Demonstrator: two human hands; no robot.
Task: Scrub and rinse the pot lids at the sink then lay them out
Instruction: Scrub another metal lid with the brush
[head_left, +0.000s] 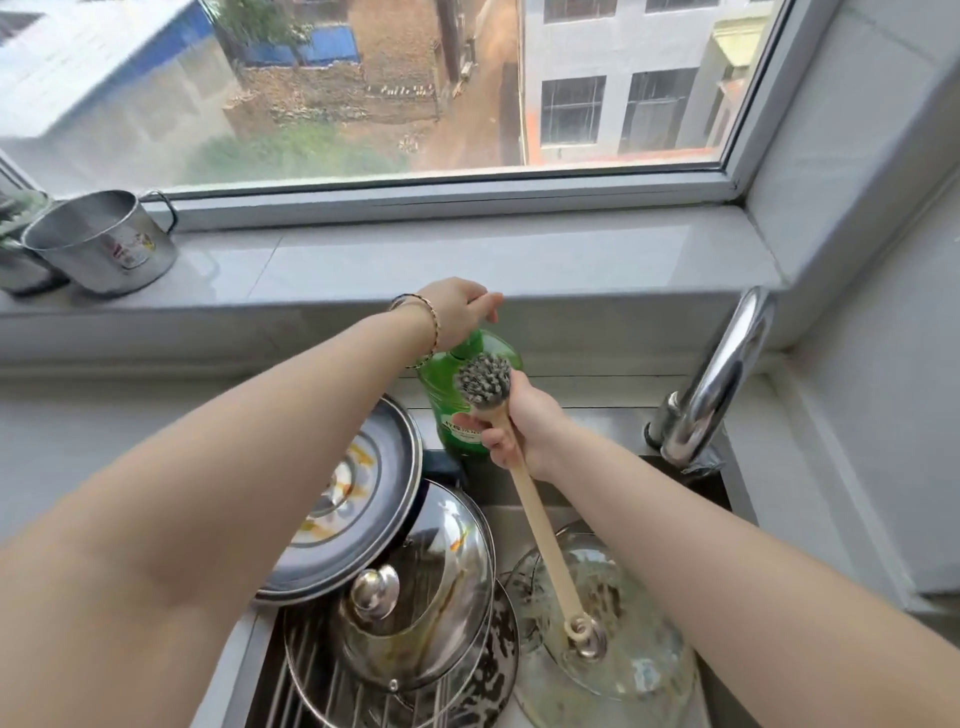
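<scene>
Left hand (457, 306): curled over the top of the green bottle (457, 415), at the sink (597, 426) back edge.
Right hand (524, 421): grips the brush (540, 525) — bristles up beside the bottle.
Pot lids (431, 587): piled in the sink, crowding it.

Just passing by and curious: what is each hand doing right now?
Left hand: fingers curled over the top of the green bottle.
Right hand: holding the wooden-handled dish brush.
</scene>
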